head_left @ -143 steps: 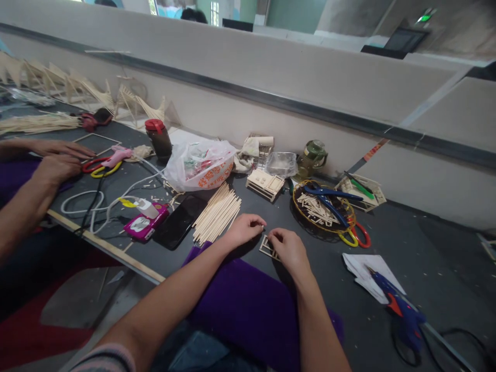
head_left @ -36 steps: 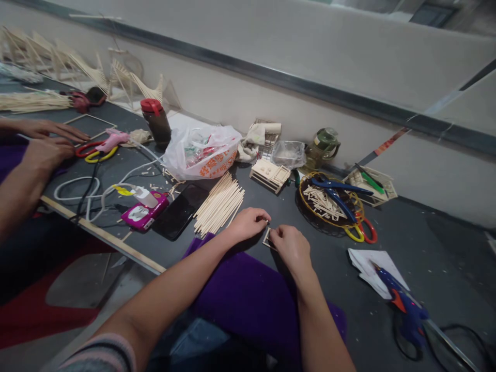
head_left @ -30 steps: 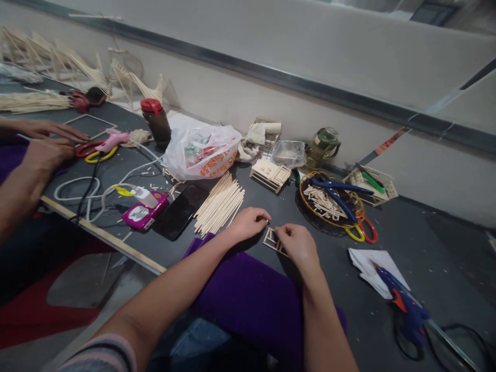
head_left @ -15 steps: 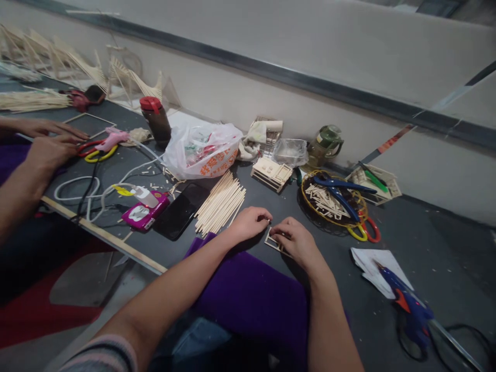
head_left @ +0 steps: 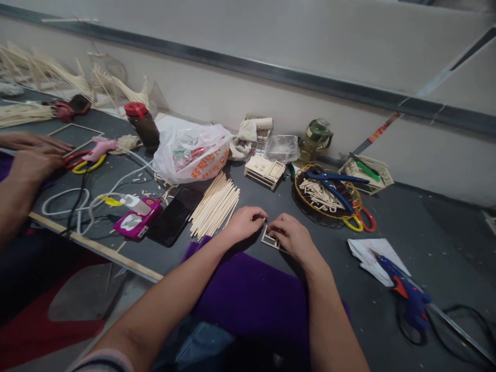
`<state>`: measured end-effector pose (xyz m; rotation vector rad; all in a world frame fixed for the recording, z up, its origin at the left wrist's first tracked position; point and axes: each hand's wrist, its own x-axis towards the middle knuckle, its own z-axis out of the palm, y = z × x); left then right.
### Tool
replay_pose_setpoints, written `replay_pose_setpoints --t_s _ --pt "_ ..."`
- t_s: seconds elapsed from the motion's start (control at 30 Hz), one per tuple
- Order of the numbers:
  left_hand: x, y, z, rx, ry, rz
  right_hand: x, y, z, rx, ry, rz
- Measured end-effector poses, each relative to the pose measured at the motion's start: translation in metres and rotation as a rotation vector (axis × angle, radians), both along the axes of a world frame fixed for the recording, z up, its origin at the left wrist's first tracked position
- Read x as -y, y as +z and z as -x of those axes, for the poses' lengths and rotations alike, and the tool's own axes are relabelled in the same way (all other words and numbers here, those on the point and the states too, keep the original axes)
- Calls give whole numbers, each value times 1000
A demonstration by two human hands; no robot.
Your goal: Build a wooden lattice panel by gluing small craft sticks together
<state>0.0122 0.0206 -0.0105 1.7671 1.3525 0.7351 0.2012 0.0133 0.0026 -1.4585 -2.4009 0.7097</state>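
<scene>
A small frame of pale wooden sticks (head_left: 266, 239) lies on the dark table in front of me. My right hand (head_left: 291, 236) bends over it, fingers closed at its upper side and covering much of it. Just left of the frame, my left hand (head_left: 245, 223) has its thumb and fingertips pinched together; whatever is between them is too small to make out. Beside my left wrist is a bundle of wooden sticks (head_left: 215, 205). Under my forearms spreads a purple cloth (head_left: 251, 294).
A yellow-rimmed basket (head_left: 297, 194) holds stick pieces and blue-handled pliers (head_left: 337, 192). On the right, a blue glue gun (head_left: 406, 294) rests by folded paper (head_left: 375, 253). Left are a phone (head_left: 174, 217), a pink power bank (head_left: 137, 219), cables and a co-worker's hands (head_left: 34, 160).
The view has shifted slightly, moving most things leftward in the picture. Both hands stay close together at the small frame, with little movement.
</scene>
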Motion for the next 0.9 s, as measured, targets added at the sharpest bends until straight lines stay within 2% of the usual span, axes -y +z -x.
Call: replay_pose_setpoints --t_s 0.33,0.6,0.67,0.9 --pt "-1 -4 0 43 -6 -2 -2 3 -1 -62 -19 -7" --pt "-1 -6 2 32 5 20 -6 5 -18 -152 -259 -91" --pt "-1 -4 2 33 4 18 -6 5 -18 -139 -246 -83" --pt "-2 -3 3 17 23 42 -2 4 -4 -80 -32 -13"
